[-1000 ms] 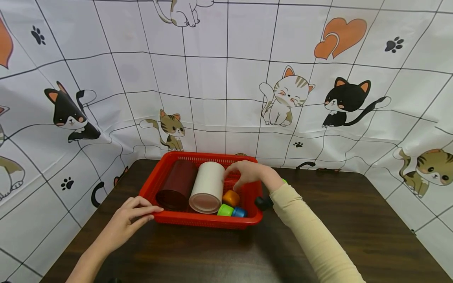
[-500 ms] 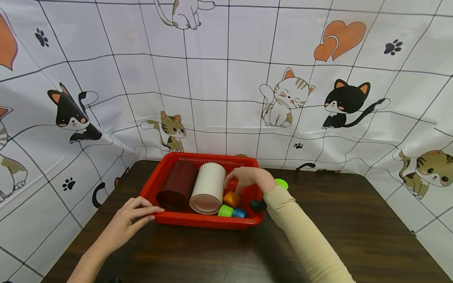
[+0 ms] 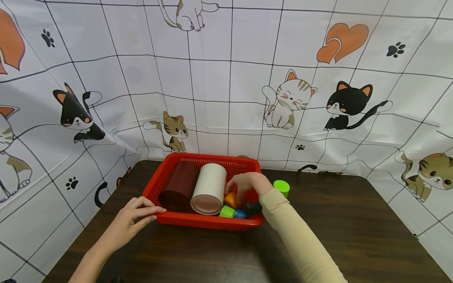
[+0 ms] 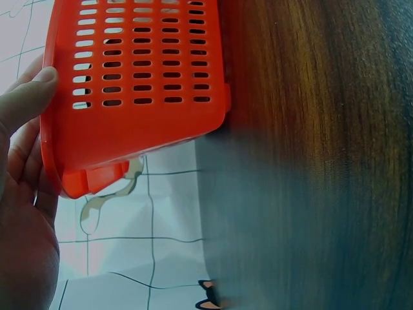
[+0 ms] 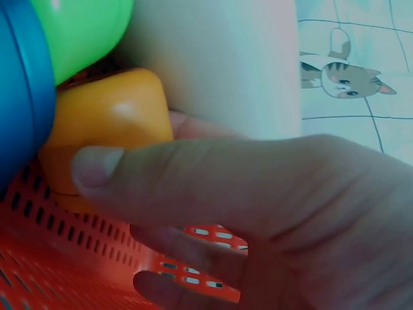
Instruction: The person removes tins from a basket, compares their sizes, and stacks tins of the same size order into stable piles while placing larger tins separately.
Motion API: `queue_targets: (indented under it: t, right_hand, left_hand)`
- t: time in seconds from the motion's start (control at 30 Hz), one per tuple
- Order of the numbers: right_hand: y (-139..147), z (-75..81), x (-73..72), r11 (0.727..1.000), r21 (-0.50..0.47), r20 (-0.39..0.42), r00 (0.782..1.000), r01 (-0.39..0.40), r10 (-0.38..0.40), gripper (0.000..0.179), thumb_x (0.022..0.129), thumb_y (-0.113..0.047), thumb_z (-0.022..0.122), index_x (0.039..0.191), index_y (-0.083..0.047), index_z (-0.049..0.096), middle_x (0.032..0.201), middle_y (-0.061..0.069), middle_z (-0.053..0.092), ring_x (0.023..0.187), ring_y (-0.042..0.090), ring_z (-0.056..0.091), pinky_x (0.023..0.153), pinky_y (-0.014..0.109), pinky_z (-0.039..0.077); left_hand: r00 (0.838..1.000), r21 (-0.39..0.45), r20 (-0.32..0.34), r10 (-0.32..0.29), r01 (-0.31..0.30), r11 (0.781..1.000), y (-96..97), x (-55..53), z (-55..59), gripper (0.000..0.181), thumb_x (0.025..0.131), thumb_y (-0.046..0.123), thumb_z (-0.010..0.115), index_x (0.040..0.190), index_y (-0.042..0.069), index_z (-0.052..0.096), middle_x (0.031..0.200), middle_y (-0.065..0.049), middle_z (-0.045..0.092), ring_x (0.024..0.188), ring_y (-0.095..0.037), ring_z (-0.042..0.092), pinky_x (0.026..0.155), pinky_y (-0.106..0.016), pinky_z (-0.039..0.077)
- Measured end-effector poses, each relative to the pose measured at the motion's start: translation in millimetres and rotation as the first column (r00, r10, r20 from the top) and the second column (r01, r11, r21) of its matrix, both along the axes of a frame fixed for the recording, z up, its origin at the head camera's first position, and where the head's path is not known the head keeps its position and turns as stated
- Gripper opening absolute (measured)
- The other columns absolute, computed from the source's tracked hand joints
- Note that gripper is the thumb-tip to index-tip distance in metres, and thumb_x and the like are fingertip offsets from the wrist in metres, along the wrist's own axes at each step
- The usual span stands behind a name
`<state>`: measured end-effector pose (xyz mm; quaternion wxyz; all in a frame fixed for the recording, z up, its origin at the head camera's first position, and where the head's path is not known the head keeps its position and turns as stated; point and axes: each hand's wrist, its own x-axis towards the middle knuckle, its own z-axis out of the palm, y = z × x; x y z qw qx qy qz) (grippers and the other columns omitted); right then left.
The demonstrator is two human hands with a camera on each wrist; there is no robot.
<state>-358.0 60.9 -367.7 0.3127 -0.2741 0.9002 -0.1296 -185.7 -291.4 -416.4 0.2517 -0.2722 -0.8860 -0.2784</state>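
Observation:
A red plastic basket [image 3: 209, 222] stands on the table. My left hand [image 3: 129, 220] is at its front left corner; in the left wrist view the thumb [image 4: 29, 100] lies on one side of the rim and the fingers on the other, pinching it. Inside the basket, my right hand [image 3: 247, 184] has its thumb and a finger around a small orange rounded block [image 5: 113, 110], as the right wrist view shows. Beside the block lie a green cup-like piece [image 3: 227, 212] and a blue one [image 3: 240, 214]. A white cylinder [image 3: 209, 186] lies next to them.
A dark red cylinder [image 3: 180, 184] lies along the basket's left side. On the table [image 3: 336, 220], right of the basket, stands a bright green cylindrical piece [image 3: 281, 186]. Behind rises a white sheet [image 3: 212, 86] printed with cats and grid lines.
My right hand has lowered into the basket and closed on the orange block. The green piece right of the basket has come into fuller view. The left hand stays at the rim.

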Motion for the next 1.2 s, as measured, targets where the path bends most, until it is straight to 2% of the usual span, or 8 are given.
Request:
queue_targets:
  t: [0.23, 0.4, 0.53, 0.9, 1.2]
  right_hand:
    - [-6, -2.9, 1.5, 0.999, 0.046, 0.043, 0.999, 0.007, -0.009, 0.054, 0.077, -0.006, 0.082, 0.125, -0.025, 0.068, 0.117, 0.0, 0.06, 0.109, 0.02, 0.051, 0.094, 0.04, 0.052]
    - [-6, -3.5, 0.9, 0.999, 0.043, 0.028, 1.0, -0.01, 0.009, 0.055, 0.078, -0.006, 0.081, 0.128, -0.022, 0.066, 0.126, 0.002, 0.059, 0.112, 0.02, 0.05, 0.099, 0.041, 0.05]
    - [-4, -2.7, -0.5, 0.999, 0.038, 0.009, 0.999, -0.031, 0.031, 0.052, 0.077, -0.008, 0.082, 0.125, -0.024, 0.067, 0.124, 0.0, 0.059, 0.112, 0.019, 0.051, 0.098, 0.04, 0.05]
    - [5, 14.2, -0.5, 0.999, 0.024, -0.094, 0.995, -0.035, 0.037, 0.05, 0.078, -0.015, 0.083, 0.123, -0.029, 0.067, 0.118, -0.005, 0.061, 0.113, 0.018, 0.051, 0.093, 0.04, 0.052]
    - [15, 27.3, -2.0, 0.997, 0.004, -0.198, 0.977, -0.079, 0.078, 0.046, 0.078, -0.017, 0.083, 0.12, -0.024, 0.066, 0.124, -0.002, 0.062, 0.113, 0.017, 0.053, 0.092, 0.034, 0.05]
  left_hand:
    - [0.999, 0.004, -0.023, -0.022, 0.022, 1.0, 0.0, -0.8, 0.0, 0.046, 0.075, -0.002, 0.079, 0.108, 0.029, 0.075, 0.098, 0.016, 0.057, 0.094, 0.002, 0.041, 0.073, -0.016, 0.034]
    - [1.0, 0.001, -0.019, -0.015, 0.015, 1.0, -0.2, -0.9, 0.1, 0.046, 0.075, -0.002, 0.079, 0.108, 0.03, 0.075, 0.098, 0.017, 0.057, 0.094, 0.002, 0.041, 0.073, -0.016, 0.035]
    - [1.0, -0.004, -0.012, -0.014, 0.014, 1.0, -0.2, -0.6, 0.2, 0.046, 0.075, -0.002, 0.079, 0.108, 0.03, 0.075, 0.098, 0.017, 0.057, 0.094, 0.002, 0.041, 0.072, -0.016, 0.035]
    - [1.0, -0.003, -0.005, -0.003, 0.003, 1.0, 0.2, -0.1, 0.0, 0.046, 0.075, -0.001, 0.08, 0.108, 0.03, 0.076, 0.098, 0.017, 0.057, 0.095, 0.002, 0.041, 0.073, -0.018, 0.036]
    - [1.0, -0.005, -0.007, 0.003, -0.003, 1.0, 0.2, 0.0, -0.6, 0.046, 0.075, -0.002, 0.08, 0.107, 0.031, 0.075, 0.098, 0.017, 0.058, 0.095, 0.002, 0.041, 0.073, -0.016, 0.037]
